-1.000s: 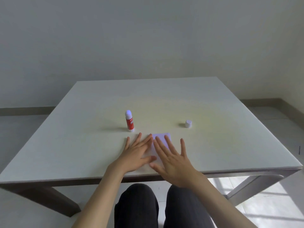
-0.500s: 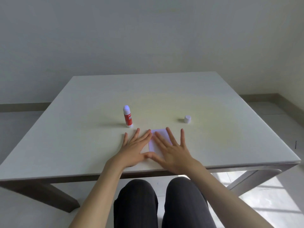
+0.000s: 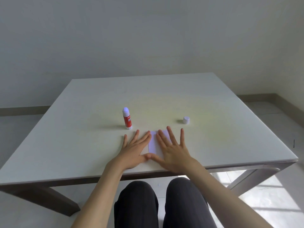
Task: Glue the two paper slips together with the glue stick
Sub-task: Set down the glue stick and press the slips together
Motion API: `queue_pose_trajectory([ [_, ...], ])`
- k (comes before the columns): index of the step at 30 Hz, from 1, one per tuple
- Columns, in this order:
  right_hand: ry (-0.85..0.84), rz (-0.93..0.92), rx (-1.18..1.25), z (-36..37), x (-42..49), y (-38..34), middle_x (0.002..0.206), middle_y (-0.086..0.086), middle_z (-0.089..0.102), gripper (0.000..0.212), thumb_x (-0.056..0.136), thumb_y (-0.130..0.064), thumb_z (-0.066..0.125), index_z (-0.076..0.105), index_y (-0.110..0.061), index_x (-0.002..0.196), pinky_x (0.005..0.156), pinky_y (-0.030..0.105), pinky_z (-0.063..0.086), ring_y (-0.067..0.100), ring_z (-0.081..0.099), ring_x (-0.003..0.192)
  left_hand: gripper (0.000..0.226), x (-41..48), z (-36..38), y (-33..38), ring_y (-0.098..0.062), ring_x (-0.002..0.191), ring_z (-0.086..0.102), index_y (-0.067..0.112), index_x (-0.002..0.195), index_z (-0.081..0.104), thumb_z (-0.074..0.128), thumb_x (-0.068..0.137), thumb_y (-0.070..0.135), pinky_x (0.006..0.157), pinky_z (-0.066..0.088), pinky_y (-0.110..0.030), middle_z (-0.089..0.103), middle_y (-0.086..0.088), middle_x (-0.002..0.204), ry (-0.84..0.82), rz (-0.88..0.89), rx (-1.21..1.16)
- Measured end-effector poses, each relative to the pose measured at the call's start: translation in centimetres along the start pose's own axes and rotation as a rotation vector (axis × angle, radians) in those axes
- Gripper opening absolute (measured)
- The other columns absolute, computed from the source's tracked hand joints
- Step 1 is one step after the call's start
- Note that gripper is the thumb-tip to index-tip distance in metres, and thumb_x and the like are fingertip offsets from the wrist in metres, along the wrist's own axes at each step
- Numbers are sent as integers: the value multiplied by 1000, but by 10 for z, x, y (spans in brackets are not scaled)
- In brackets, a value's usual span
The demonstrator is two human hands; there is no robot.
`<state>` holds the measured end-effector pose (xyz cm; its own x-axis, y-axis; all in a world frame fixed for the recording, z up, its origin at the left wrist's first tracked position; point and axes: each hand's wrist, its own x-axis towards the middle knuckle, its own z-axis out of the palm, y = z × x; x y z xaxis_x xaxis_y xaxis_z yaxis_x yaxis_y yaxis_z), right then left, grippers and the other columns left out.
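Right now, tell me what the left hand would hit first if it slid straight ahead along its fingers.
Probably nothing: the left hand points forward and slightly right, passing right of the uncapped glue stick and well left of the cap. Depth is uncertain, so the glue stick could get grazed.

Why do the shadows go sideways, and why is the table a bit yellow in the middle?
Head view: light comes from the right, so the glue stick and cap cast soft shadows leftward; the table has a faint yellowish patch mid-top.

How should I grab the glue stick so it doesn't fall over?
Probably take the glue stick by its red middle, fingers coming in from the sides, left hand nearest. It stands upright, tall and thin, and its cap is off, so avoid the bare tip.
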<state>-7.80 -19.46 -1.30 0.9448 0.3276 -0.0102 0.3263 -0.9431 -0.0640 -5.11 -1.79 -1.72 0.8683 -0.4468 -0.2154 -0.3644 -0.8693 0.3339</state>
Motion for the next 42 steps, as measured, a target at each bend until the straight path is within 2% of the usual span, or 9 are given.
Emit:
queue_pose_trajectory([
  [4, 4, -77, 60, 18, -17, -13, 160, -12, -8, 109, 59, -86, -20, -7, -26, 150, 99, 50, -39, 18, -35, 138, 75, 1, 1, -1, -12, 144, -22, 32, 150, -3, 37, 91, 56, 113, -19, -49, -12, 22, 157, 10, 1, -13],
  [10, 10, 77, 31, -2, 3, 11, 161, -10, -7, 106, 58, -79, -16, -5, -28, 150, 109, 60, -22, 26, -20, 145, 76, 1, -1, 0, -13, 145, -21, 31, 150, -3, 36, 91, 57, 114, -17, -50, -12, 19, 158, 1, -2, 16],
  [16, 35, -102, -6, 18, -30, -9, 161, -13, -3, 98, 70, -82, -9, -3, -27, 151, 105, 54, -33, 22, -22, 145, 75, 1, 1, -1, -12, 145, -21, 31, 150, -3, 37, 91, 56, 113, -17, -50, -12, 20, 158, 8, -1, 11],
  [21, 3, 96, -31, 1, -15, 21, 160, -11, -11, 84, 82, -74, 5, -9, -27, 150, 108, 59, -22, 27, -19, 146, 76, 0, 0, 0, -13, 145, -21, 31, 150, -4, 35, 90, 58, 114, -17, -51, -12, 20, 158, 2, 1, 19],
  [27, 3, -150, -10, 15, -27, -1, 160, -15, -5, 96, 70, -82, -8, -5, -29, 150, 104, 53, -33, 21, -20, 146, 76, 0, 0, -1, -12, 145, -20, 30, 150, -4, 36, 91, 57, 114, -16, -51, -12, 18, 158, 4, 4, 22],
  [32, -11, 65, -21, 0, -8, 25, 160, -11, -8, 78, 85, -70, 4, -6, -28, 150, 110, 59, -19, 28, -15, 147, 78, -1, 0, -1, -13, 145, -20, 30, 150, -5, 33, 89, 62, 115, -15, -51, -13, 18, 158, -1, 13, 50],
  [35, 22, -61, -6, 9, -19, 1, 161, -5, -2, 97, 73, -78, -10, -1, -22, 151, 108, 57, -24, 28, -15, 147, 77, -1, 1, -2, -12, 145, -20, 31, 150, -5, 34, 90, 60, 115, -15, -50, -14, 19, 158, 0, 10, 45],
  [38, 14, -152, 4, 15, -28, 0, 160, -14, -3, 93, 73, -79, -11, -3, -29, 150, 108, 54, -28, 22, -18, 146, 76, 0, 1, -2, -12, 145, -21, 30, 150, -6, 33, 91, 59, 114, -15, -50, -14, 18, 158, -1, 10, 58],
  [42, 17, 18, -5, 8, -14, 26, 159, -17, -8, 81, 79, -73, -2, -7, -33, 149, 111, 58, -18, 25, -13, 147, 77, -1, 0, -1, -12, 145, -20, 30, 150, -6, 32, 90, 60, 115, -14, -50, -14, 18, 158, 1, 5, 84],
])
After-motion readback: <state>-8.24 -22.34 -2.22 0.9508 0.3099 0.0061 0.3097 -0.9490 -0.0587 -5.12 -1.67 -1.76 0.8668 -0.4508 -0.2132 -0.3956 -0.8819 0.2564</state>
